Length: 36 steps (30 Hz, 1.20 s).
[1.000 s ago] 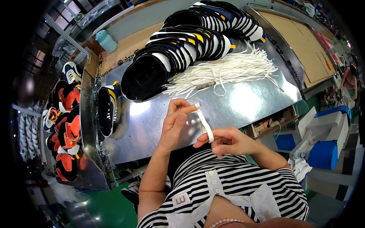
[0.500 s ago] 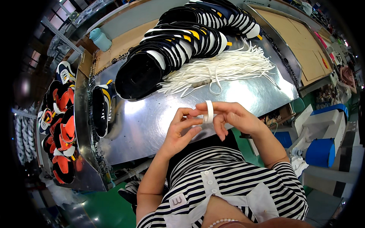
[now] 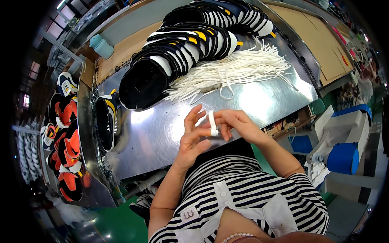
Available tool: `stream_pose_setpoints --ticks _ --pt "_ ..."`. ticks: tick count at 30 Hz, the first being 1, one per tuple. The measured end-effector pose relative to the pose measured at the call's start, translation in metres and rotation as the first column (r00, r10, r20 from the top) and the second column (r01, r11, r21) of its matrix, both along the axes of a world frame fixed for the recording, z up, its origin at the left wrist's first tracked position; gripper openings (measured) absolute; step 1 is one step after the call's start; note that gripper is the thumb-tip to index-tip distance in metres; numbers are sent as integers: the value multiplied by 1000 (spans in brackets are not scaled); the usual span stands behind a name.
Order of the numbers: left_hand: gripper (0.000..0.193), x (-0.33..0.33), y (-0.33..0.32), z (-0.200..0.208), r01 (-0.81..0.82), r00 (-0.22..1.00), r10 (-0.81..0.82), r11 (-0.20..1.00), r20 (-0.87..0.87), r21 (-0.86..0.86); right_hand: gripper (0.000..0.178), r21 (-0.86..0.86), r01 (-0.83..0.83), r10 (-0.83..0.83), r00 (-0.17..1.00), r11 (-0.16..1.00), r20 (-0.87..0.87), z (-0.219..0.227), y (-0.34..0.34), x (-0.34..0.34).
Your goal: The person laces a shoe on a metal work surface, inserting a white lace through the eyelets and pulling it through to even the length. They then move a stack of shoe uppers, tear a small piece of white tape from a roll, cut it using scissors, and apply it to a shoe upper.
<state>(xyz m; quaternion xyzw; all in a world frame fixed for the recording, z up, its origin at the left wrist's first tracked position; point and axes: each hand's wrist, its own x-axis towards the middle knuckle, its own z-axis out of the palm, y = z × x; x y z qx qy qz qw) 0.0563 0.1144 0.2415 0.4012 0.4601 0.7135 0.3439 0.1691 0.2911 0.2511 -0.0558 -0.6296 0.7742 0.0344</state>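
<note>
A narrow white strip of tape (image 3: 212, 120) bends round the tip of the index finger of my left hand (image 3: 189, 141). That hand has its fingers apart, and none of them closes on the strip. From the fingertip the strip runs up to my right hand (image 3: 241, 123), whose thumb and index finger pinch its upper end. Both hands hover over the near edge of the shiny metal table (image 3: 150, 139). Beyond them lies a bundle of white shoelaces (image 3: 239, 75). Behind the laces is a stacked row of black, white and yellow shoe uppers (image 3: 190, 46).
One more shoe upper (image 3: 107, 121) lies at the table's left side. Orange-and-black uppers (image 3: 69, 146) fill a rack beyond the left rim. A light blue jug (image 3: 101, 47) stands at the back left. To the right is a white-and-blue machine (image 3: 342, 139).
The white strip formed a loop between my hands; now it stretches from my left fingertip to my right fingers. My left fingers have spread, and the right hand has shifted slightly left.
</note>
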Motion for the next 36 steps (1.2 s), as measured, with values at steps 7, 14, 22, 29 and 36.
stream_pose_setpoints --ticks 7,14,22,29,36 --pt "42 1 4 -11 92 908 -118 992 403 84 38 28 63 -64 997 998 34 11 -16 13" --pt "26 10 18 -18 3 813 21 999 582 -40 31 352 436 -405 900 828 -160 3 15 75" --pt "15 25 34 -27 -81 981 130 952 148 -295 16 869 388 -787 617 308 4 -51 129 192" --pt "20 32 52 -16 10 1000 -3 964 28 -265 15 983 34 -614 785 180 86 -99 142 223" --pt "19 37 66 -10 117 962 -25 937 272 -329 30 856 -346 -558 652 383 513 -99 159 211"
